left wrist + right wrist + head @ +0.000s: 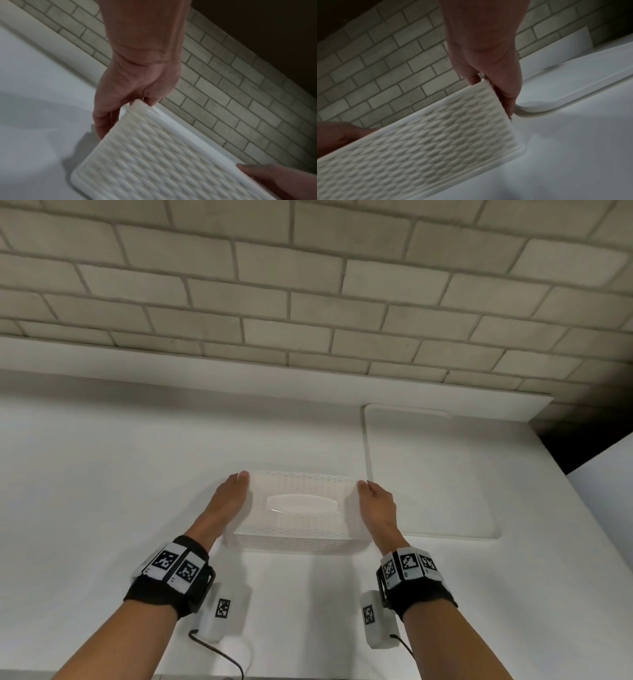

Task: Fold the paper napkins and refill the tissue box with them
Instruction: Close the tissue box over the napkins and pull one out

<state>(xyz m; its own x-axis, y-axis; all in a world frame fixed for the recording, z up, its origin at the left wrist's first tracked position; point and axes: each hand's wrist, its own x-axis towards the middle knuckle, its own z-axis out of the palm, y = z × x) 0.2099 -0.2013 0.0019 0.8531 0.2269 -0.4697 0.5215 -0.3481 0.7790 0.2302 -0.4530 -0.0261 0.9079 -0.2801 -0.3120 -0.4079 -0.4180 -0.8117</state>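
Observation:
A white tissue box (pixel 301 484) with a woven pattern and an oval slot (pixel 302 504) on top sits mid-counter, long side toward me. My left hand (pixel 236 491) grips its left end, thumb over the top far corner and fingers down the end wall. My right hand (pixel 375 498) grips the right end the same way. The left wrist view shows my left hand (pixel 130 94) pinching the box (pixel 163 162) corner. In the right wrist view my right hand (pixel 496 81) holds the box (pixel 428 142) edge. I cannot tell whether the box touches the counter. No napkins show.
The white counter (pixel 102 474) runs to a raised back ledge under a grey brick wall (pixel 308 285). A flat white board (pixel 428 474) lies right of the box, close to my right hand. A dark gap (pixel 589 446) opens at the counter's right end.

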